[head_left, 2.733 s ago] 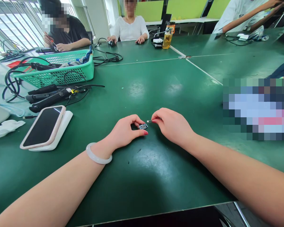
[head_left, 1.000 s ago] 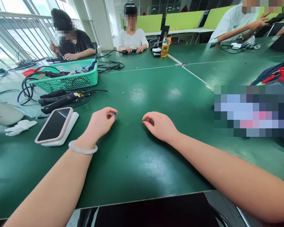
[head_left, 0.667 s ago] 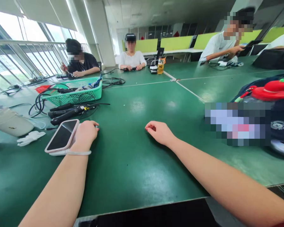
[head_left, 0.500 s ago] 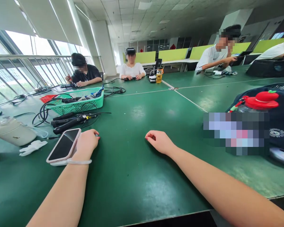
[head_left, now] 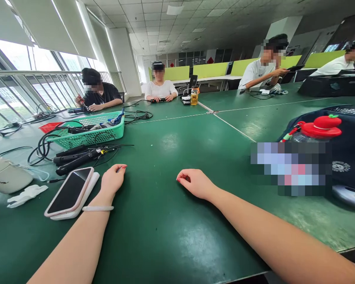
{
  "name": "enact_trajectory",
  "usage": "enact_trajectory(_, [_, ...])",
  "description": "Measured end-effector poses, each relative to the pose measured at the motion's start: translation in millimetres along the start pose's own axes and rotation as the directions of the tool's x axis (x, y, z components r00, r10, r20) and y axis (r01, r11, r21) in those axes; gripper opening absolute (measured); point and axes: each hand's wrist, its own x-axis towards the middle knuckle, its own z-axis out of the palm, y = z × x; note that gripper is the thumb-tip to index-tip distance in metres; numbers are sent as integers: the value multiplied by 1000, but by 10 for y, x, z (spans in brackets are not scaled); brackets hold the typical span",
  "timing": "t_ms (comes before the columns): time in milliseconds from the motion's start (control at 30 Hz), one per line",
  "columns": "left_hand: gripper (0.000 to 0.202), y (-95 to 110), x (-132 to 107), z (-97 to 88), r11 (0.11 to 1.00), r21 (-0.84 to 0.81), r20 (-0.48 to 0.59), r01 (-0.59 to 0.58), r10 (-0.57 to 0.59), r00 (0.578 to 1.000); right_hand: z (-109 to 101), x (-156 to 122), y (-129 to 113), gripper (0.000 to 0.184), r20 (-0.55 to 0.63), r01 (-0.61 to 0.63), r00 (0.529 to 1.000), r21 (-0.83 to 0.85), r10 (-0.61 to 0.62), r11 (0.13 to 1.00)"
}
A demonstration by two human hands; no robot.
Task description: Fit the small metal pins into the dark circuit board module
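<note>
My left hand [head_left: 113, 179] rests on the green table [head_left: 162, 205] with its fingers curled in. A pale bracelet [head_left: 97, 208] circles that wrist. Just left of it, a phone in a pink case [head_left: 69, 193] lies on a white flat object [head_left: 91, 182], apart from the hand. My right hand [head_left: 197, 183] also lies on the tabletop, loosely curled, thumb close to the fingers. Nothing shows in either hand, though both palms are turned away from view.
At left are a crumpled tissue [head_left: 28, 196], a cream pouch [head_left: 6, 175], black handheld devices [head_left: 78, 161] and a green basket [head_left: 88, 138] of cables. A red-lidded bottle [head_left: 321, 128] and dark bag [head_left: 352, 146] stand right. Several people sit across the table.
My left hand has shifted slightly right, away from the phone, which it partly overlapped before. My right hand stays nearly still. The view has turned a little.
</note>
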Motion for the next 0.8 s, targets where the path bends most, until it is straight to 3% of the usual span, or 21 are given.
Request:
enact_trajectory(100, [33,159,-112,89,990,-129,62,-50,58,996,33,5,-29,14,28,20,999,-21,-20,1000])
enact_trajectory(200, [32,462,-389,170,907,-414,168,-78,160,973,83,17,-60,10,47,72,997,-86,-68,994])
enact_trajectory(267, [30,669,-610,215,776,-628,253,-61,278,927,112,25,-69,12,59,109,993,-146,-101,983])
enact_trajectory(333, [31,820,-797,242,660,-751,330,-20,401,855,131,29,-65,15,67,137,990,-190,-127,972])
enact_trajectory(400, [30,889,-908,255,604,-797,345,-5,462,817,138,30,-52,18,73,155,987,-206,-143,966])
enact_trajectory(567, [29,848,-919,288,564,-825,360,26,489,794,135,20,-24,17,103,171,983,-232,-151,958])
enact_trajectory(700, [32,832,-898,328,592,-805,408,40,502,763,136,14,-17,17,121,204,976,-235,-179,950])
enact_trajectory(800, [32,845,-894,348,627,-778,415,35,471,778,131,13,-23,22,131,222,972,-254,-194,942])
